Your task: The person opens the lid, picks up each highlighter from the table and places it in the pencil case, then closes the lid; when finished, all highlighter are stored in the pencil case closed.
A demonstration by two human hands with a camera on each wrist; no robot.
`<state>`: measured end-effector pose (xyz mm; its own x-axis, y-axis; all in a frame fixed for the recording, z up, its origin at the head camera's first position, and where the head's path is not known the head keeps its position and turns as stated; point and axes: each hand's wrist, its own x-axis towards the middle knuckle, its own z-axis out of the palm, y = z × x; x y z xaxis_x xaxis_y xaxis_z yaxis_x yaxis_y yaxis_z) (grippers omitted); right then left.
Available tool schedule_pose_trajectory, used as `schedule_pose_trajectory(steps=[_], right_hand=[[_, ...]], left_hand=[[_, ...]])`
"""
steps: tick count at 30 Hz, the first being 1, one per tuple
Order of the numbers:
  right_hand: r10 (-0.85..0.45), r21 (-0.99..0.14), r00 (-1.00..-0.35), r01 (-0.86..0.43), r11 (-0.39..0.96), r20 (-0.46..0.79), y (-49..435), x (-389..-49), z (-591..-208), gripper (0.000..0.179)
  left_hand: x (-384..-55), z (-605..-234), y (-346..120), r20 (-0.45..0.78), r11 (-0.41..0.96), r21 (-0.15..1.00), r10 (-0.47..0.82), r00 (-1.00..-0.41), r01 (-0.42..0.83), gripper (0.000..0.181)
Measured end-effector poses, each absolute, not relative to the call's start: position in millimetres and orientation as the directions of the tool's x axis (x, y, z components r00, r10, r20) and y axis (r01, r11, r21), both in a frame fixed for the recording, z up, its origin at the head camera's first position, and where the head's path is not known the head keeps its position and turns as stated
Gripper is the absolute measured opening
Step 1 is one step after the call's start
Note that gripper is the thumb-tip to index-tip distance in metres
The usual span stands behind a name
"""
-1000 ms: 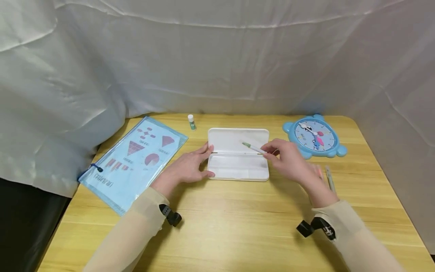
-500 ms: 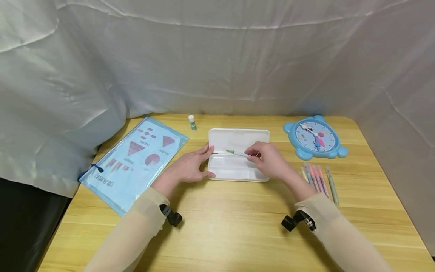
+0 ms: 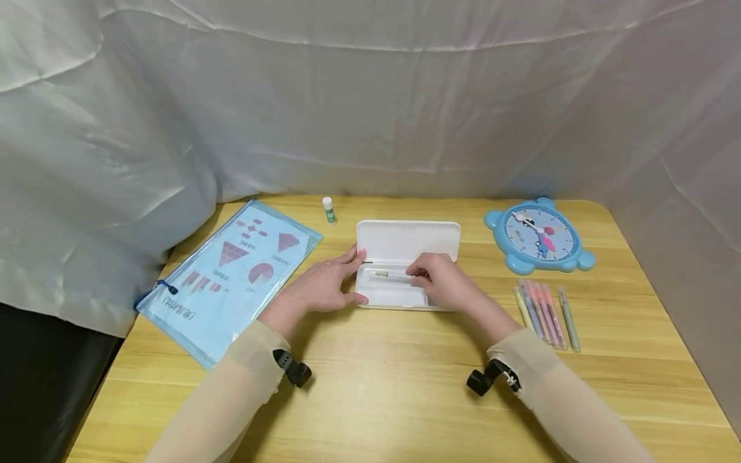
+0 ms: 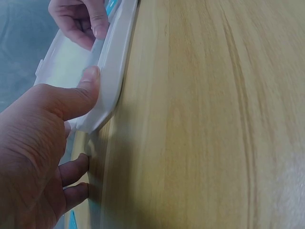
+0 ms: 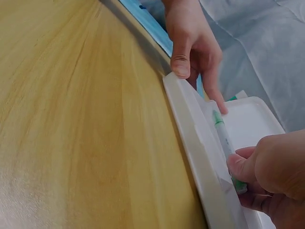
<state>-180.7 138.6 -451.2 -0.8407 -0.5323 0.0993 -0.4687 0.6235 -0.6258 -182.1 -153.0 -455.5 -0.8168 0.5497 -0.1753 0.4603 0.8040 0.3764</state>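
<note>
One green-tipped pen (image 5: pixel 223 132), pinched by the right hand (image 3: pixel 442 281), had just been brought down into the rear of the open white case (image 3: pixel 393 298), so placement seemed nearly finished. The case's end was touched by the left hand (image 3: pixel 325 285), thumb and forefinger spread wide.

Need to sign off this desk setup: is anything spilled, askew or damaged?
No spill or damage shows. Slightly odd: right of the open white rectangular case, one slim grey-green pen lies apart from the close row of slim multicoloured pens.
</note>
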Motion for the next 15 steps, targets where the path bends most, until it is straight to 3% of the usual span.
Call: schedule_pose_trajectory(steps=[15], right_hand=[[-0.583, -0.582, -0.811, -0.498, 0.643, 0.050, 136.1, -182.4, -452.4, 0.013]], left_hand=[[-179.3, -451.9, -152.2, -0.170, 0.799, 0.387, 0.552, -0.817, 0.460, 0.103]])
